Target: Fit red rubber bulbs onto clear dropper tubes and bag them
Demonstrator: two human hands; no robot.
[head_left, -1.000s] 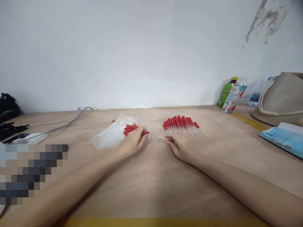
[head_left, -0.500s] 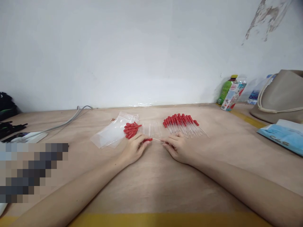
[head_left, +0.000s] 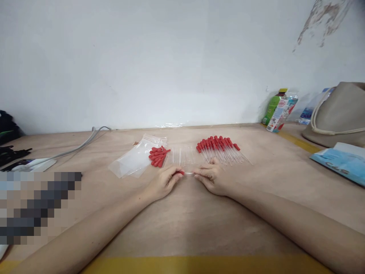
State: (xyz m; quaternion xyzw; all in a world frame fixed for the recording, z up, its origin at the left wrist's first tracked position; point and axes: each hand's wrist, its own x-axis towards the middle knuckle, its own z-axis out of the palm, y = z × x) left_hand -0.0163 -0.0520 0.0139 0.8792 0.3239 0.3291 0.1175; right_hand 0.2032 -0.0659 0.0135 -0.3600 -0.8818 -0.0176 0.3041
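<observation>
My left hand (head_left: 164, 181) has fingers pinching a red bulb (head_left: 181, 173); right hand (head_left: 212, 179) pinches the clear tube (head_left: 189, 173), between them over the worktop (head_left: 188, 224). I'd keep axes aligned, press gently; tube may flex.

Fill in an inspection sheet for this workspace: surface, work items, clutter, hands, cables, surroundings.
Surface: wood-toned table, yellow strip along the near edge.
Work items: loose red bulbs, clear tubes beside them, red-topped droppers to the right; clear plastic bags left of the bulbs.
Clutter: bottles, beige bag and blue packet at right; black items at far left. Pixelated area unreadable.
Hands: left hand grips a red bulb; right hand grips a clear tube pointing at it. Insertion depth: cannot tell.
Cables: grey cable at left, apart from both hands.
Surroundings: pale wall, damaged patch upper right.
</observation>
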